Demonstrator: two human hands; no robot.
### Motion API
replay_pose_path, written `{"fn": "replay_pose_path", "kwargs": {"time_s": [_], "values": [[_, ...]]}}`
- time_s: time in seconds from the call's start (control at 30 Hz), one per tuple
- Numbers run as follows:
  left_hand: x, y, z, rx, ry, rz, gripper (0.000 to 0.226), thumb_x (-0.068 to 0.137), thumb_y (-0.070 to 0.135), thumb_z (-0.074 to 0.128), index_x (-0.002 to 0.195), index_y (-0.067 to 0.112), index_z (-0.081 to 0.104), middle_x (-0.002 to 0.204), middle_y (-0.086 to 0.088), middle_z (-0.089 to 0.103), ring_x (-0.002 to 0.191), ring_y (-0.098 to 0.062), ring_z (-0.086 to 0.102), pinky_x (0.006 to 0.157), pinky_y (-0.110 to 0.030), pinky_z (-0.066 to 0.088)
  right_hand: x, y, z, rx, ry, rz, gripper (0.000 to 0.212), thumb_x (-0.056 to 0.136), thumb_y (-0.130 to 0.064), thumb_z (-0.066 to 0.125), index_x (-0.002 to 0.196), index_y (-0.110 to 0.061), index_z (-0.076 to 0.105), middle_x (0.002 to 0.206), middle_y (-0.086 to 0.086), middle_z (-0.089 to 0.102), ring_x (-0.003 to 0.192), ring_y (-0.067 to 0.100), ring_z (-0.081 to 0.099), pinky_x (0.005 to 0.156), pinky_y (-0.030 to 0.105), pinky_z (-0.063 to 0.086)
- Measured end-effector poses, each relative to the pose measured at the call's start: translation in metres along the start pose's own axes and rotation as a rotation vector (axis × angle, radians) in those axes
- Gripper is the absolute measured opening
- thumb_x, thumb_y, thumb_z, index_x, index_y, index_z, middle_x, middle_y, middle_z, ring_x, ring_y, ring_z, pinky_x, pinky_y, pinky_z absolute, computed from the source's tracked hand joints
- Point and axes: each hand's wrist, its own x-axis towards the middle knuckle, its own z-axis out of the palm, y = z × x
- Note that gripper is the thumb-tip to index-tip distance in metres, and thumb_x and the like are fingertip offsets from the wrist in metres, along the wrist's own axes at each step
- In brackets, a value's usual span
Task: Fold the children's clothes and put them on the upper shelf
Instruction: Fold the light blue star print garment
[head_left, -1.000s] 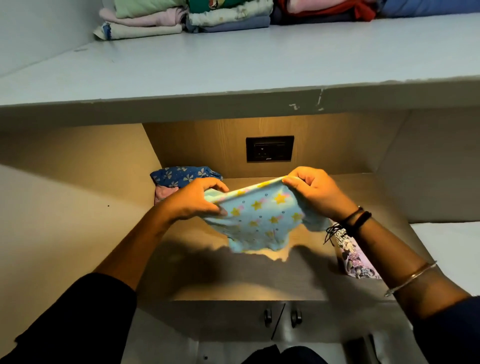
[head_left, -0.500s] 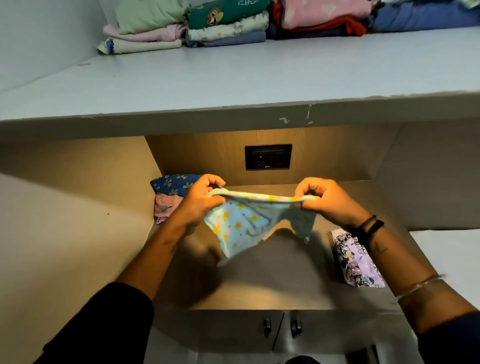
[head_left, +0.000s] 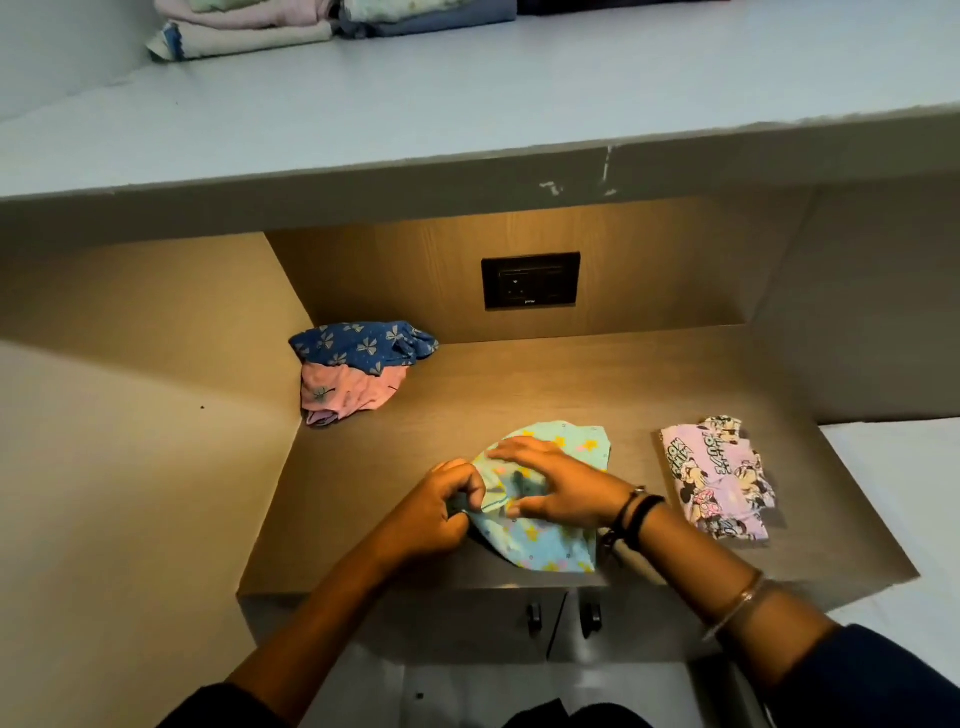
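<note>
A light blue garment with yellow stars (head_left: 550, 540) lies flat on the wooden counter (head_left: 649, 384) near its front edge. My left hand (head_left: 436, 512) pinches the garment's left edge. My right hand (head_left: 558, 486) rests palm down on the cloth, fingers spread. A blue bow-print garment (head_left: 363, 344) sits on a pink one (head_left: 343, 395) in the back left corner. A lilac cartoon-print garment (head_left: 719, 478) lies at the right. Folded clothes (head_left: 249, 36) are stacked at the back of the upper shelf (head_left: 467, 98).
A black socket panel (head_left: 530, 280) is set in the back wall of the niche. Side walls close the counter in on the left and right. Two cabinet knobs (head_left: 561, 618) sit below the counter's front edge.
The star-print garment was held up in the air, stretched between both hands; it now lies on the counter with my right hand flat on it and my left at its edge.
</note>
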Motion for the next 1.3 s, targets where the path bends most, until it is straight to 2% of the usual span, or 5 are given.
{"fn": "replay_pose_path", "kwargs": {"time_s": [0.5,0.63,0.87,1.07,1.3], "values": [[0.035,0.009,-0.043,-0.252,0.261,-0.159,0.065,0.065,0.01,0.065,0.125,0.031,0.049,0.116,0.003,0.058,0.099,-0.01,0.063,0.085,-0.024,0.055,0.023,-0.056,-0.057,0.038,0.441,-0.261,0.018,0.095,-0.02,0.058,0.084,-0.006,0.065,0.075,0.005,0.064,0.072,0.016,0.058,0.068,0.039,0.048],[0.053,0.015,-0.04,-0.228,0.17,-0.113,0.021,0.087,0.009,0.065,0.096,0.028,0.067,0.09,0.014,0.073,0.083,0.0,0.068,0.075,-0.019,0.055,0.025,-0.077,-0.089,0.14,0.613,-0.298,0.016,0.095,-0.024,0.051,0.086,-0.015,0.06,0.076,-0.009,0.058,0.071,0.005,0.051,0.068,0.023,0.042],[0.073,0.022,-0.062,-0.257,0.379,-0.053,0.024,0.078,-0.004,0.06,0.073,0.019,0.058,0.07,0.004,0.058,0.062,0.0,0.052,0.062,-0.021,0.044,0.01,-0.054,-0.133,0.2,0.891,-0.193,0.015,0.094,-0.018,0.051,0.084,-0.014,0.061,0.074,-0.007,0.057,0.068,0.003,0.051,0.065,0.026,0.044],[0.084,0.032,-0.088,0.223,0.067,-0.135,0.019,0.068,0.014,0.055,0.07,0.033,0.056,0.067,0.003,0.058,0.057,-0.013,0.052,0.052,-0.027,0.04,-0.001,-0.046,-0.165,0.099,1.036,-0.167,0.013,0.094,-0.027,0.052,0.086,-0.025,0.062,0.075,-0.012,0.061,0.068,-0.007,0.054,0.064,0.01,0.042],[0.073,0.015,-0.107,0.473,0.411,-0.362,0.016,0.073,0.003,0.052,0.067,0.018,0.054,0.063,-0.003,0.054,0.065,-0.029,0.053,0.047,-0.025,0.028,-0.015,-0.015,-0.179,0.031,1.126,-0.065,0.018,0.095,-0.022,0.054,0.09,-0.009,0.065,0.079,0.003,0.063,0.072,0.007,0.054,0.065,0.018,0.042]]}}
